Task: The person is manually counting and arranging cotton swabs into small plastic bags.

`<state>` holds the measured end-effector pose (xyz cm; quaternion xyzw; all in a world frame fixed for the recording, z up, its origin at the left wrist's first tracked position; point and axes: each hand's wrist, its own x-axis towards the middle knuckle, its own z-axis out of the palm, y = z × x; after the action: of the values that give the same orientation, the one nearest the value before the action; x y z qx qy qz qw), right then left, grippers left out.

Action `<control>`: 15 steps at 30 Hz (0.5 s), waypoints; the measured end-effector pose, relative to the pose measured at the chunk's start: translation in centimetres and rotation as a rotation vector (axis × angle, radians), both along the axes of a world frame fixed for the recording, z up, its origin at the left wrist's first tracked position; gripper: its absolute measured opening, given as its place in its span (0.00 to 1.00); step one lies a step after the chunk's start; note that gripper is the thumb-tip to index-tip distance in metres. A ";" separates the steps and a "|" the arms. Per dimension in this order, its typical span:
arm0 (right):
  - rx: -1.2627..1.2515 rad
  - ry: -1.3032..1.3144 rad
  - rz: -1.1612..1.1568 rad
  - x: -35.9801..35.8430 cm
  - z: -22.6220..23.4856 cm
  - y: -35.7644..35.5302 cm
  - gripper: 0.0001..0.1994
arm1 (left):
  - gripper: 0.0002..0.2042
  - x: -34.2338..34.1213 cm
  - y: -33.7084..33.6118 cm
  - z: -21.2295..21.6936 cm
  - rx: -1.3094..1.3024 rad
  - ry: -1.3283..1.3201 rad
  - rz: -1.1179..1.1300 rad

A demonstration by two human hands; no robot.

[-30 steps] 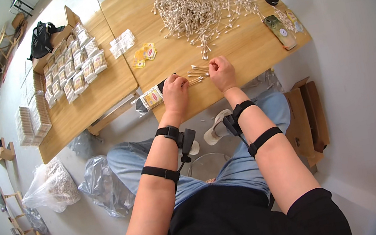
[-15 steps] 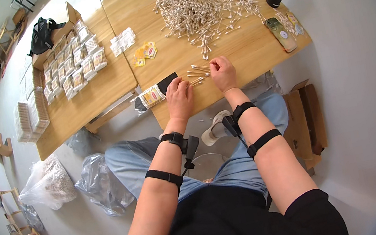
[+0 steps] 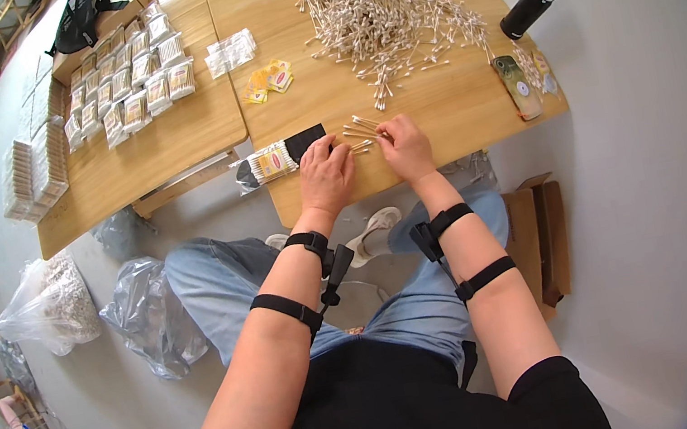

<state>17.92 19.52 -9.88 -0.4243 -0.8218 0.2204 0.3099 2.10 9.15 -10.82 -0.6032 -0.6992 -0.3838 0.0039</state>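
My left hand is closed near the table's front edge, with a few white swab tips showing beyond its fingertips. To its right, my right hand pinches the near ends of several cotton swabs, which point toward the upper left. A clear pack of cotton swabs with a yellow and red label lies beside my left hand. A flat black piece extends from that pack up to my left fingers. How many swabs each hand holds is hidden by the fingers.
A large heap of loose cotton swabs covers the far table. Yellow cards, clear plastic sleeves, a phone and a black bottle lie around. Filled swab packs stand in rows at left; a cardboard box sits below right.
My right hand has come down slightly onto the swabs' near ends. My left hand stays by the pack. The whole view has shifted and turned a little.
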 end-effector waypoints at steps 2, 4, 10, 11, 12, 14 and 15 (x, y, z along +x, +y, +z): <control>0.021 -0.041 0.014 -0.2 -0.1 0.3 0.03 | 0.10 -0.1 -0.1 -0.2 -0.021 -0.010 -0.007; 0.043 -0.056 -0.001 -0.4 -0.2 0.5 0.03 | 0.11 -0.1 0.2 -0.2 -0.016 -0.027 0.002; 0.012 -0.081 0.007 -1.0 0.1 0.9 0.00 | 0.18 0.1 0.2 -0.6 -0.034 -0.019 0.039; 0.011 -0.082 0.008 -1.1 0.1 0.9 0.00 | 0.19 0.2 0.1 -0.5 -0.043 0.003 0.036; -0.016 -0.103 0.034 -1.2 0.2 1.0 0.01 | 0.19 0.2 0.0 -0.6 -0.044 0.002 0.036; -0.034 -0.121 0.065 -1.4 0.6 1.5 0.01 | 0.21 0.0 0.3 -0.8 -0.026 0.091 0.044; -0.049 -0.111 0.095 -1.5 0.8 1.6 0.03 | 0.21 0.1 0.4 -0.8 -0.022 0.092 0.047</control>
<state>16.40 21.13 -9.08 -0.4041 -0.8512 0.2309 0.2424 2.17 9.60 -11.66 -0.6035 -0.7165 -0.3478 0.0383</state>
